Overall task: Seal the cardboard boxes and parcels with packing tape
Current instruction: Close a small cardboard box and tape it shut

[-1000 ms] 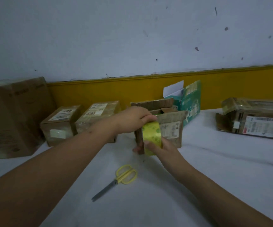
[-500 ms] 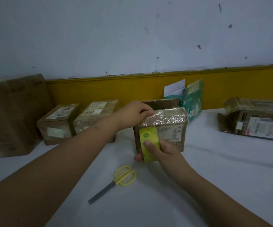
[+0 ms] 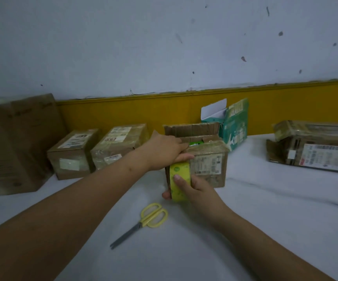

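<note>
Sealing step in hand: my left hand (image 3: 164,151) presses flat on the near flap of the open box (image 3: 206,165) at mid-counter, my right hand (image 3: 196,189) grips the tape roll (image 3: 180,179) against its near face; next, I judge, fold the far flap and draw tape over.

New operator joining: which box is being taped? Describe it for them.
Against the yellow wall stripe, find the green carton. The brown box just in front of it is the one. Unlike the closed boxes to its left, its back flap stands up.
</note>
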The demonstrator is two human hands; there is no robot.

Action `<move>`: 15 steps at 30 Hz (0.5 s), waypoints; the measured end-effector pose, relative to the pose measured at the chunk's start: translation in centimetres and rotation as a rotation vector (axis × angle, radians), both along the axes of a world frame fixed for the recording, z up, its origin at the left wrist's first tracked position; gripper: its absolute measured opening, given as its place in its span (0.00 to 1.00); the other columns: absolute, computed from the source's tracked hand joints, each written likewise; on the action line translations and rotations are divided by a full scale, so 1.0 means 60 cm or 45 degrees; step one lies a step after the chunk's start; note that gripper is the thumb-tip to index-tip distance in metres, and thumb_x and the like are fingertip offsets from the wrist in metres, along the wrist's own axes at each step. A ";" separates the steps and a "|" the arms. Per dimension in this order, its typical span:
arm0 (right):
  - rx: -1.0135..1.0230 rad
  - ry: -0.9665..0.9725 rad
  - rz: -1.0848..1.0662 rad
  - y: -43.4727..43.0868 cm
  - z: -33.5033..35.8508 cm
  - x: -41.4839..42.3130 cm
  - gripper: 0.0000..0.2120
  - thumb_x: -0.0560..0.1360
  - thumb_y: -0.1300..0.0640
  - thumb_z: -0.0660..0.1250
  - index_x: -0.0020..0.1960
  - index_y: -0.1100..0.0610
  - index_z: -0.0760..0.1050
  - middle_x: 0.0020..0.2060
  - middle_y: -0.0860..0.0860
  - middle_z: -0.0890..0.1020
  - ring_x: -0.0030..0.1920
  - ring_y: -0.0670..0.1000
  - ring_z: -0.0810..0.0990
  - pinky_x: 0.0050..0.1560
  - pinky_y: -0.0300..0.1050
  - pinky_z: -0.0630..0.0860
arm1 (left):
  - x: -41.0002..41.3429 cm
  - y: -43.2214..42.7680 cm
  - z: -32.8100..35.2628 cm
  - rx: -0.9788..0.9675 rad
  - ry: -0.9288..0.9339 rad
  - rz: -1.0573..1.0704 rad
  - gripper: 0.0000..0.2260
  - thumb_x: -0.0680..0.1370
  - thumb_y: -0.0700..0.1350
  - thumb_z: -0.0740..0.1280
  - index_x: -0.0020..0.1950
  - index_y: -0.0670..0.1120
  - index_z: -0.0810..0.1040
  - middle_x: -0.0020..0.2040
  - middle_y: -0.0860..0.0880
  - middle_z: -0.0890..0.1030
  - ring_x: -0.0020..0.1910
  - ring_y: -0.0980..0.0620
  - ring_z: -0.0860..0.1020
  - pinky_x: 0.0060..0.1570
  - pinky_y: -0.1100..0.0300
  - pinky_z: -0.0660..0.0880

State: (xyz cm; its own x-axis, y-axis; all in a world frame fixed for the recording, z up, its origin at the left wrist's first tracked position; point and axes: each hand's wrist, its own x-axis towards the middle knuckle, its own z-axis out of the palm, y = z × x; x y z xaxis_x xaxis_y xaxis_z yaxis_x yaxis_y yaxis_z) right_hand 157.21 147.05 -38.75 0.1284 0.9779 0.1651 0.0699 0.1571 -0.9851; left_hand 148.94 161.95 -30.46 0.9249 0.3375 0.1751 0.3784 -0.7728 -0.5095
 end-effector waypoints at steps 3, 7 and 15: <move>0.048 -0.378 -0.276 0.002 -0.006 -0.002 0.15 0.79 0.44 0.63 0.54 0.55 0.75 0.43 0.46 0.83 0.45 0.48 0.81 0.44 0.34 0.73 | -0.003 0.000 0.003 0.183 -0.060 -0.042 0.36 0.80 0.64 0.38 0.70 0.47 0.74 0.57 0.47 0.78 0.56 0.46 0.74 0.55 0.49 0.69; 0.759 -1.080 -1.056 -0.037 0.008 0.002 0.11 0.78 0.50 0.66 0.45 0.57 0.71 0.42 0.51 0.73 0.43 0.50 0.70 0.41 0.41 0.65 | -0.013 -0.008 -0.011 0.201 -0.295 -0.152 0.32 0.79 0.64 0.48 0.64 0.44 0.80 0.50 0.46 0.77 0.52 0.44 0.75 0.49 0.50 0.69; 0.266 -2.045 0.101 -0.015 -0.024 -0.083 0.20 0.73 0.69 0.59 0.63 0.59 0.73 0.56 0.55 0.76 0.49 0.59 0.79 0.37 0.49 0.67 | -0.039 -0.036 0.011 -0.399 -0.247 0.043 0.19 0.84 0.54 0.58 0.75 0.53 0.70 0.72 0.54 0.71 0.74 0.50 0.60 0.72 0.49 0.48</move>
